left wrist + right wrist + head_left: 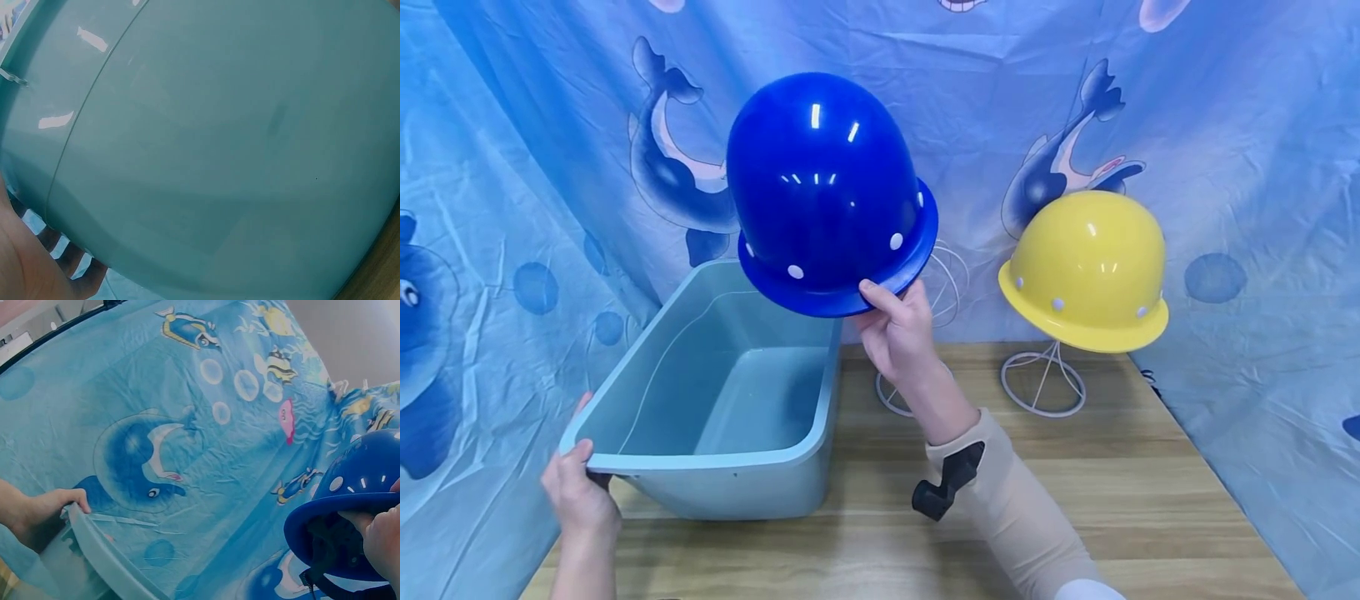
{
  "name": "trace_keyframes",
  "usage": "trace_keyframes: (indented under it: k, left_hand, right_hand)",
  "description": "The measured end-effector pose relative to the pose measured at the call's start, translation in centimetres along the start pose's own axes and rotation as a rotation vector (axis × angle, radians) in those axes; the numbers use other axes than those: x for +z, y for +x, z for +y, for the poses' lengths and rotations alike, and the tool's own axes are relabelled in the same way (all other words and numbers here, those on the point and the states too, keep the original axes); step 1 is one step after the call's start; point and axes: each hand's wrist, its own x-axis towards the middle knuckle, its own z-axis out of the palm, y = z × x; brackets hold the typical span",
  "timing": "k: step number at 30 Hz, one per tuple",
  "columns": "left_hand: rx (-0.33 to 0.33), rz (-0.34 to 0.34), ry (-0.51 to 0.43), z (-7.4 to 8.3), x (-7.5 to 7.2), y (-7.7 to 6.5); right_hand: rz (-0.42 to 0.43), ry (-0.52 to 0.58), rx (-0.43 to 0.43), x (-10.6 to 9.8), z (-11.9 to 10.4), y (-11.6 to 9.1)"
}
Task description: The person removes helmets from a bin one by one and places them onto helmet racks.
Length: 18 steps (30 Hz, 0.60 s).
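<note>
My right hand (898,329) pinches the brim of a blue hard hat (823,183), thumb on top and fingers beneath. The hat is held up in the air, tilted, above the right rear of a light teal plastic tub (700,461). In the right wrist view a dark strap (337,590) hangs below the hat's brim. At the tub's near left corner, my left hand (580,492) grips the rim with the thumb over it. The left wrist view shows the tub's wall (206,137) up close, fingers (90,275) at its edge.
A yellow hard hat (1090,271) sits on a white wire stand (1043,411) at the right. Another wire stand (955,283) stands bare behind my right hand. All this is on a wooden table (1150,500), with a blue sea-print curtain (925,100) behind and at the sides.
</note>
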Motion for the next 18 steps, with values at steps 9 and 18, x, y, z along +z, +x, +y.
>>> trace_keyframes:
  k: [9, 18]
  left_hand:
    - [0.009, 0.002, 0.01, 0.0, 0.0, -0.1]
    - [-0.002, -0.006, 0.015, -0.1, -0.2, 0.0]
  right_hand:
    - [0.043, 0.003, -0.07, -0.7, -1.0, 0.6]
    - [0.108, 0.031, -0.118, -1.3, -1.9, 1.2]
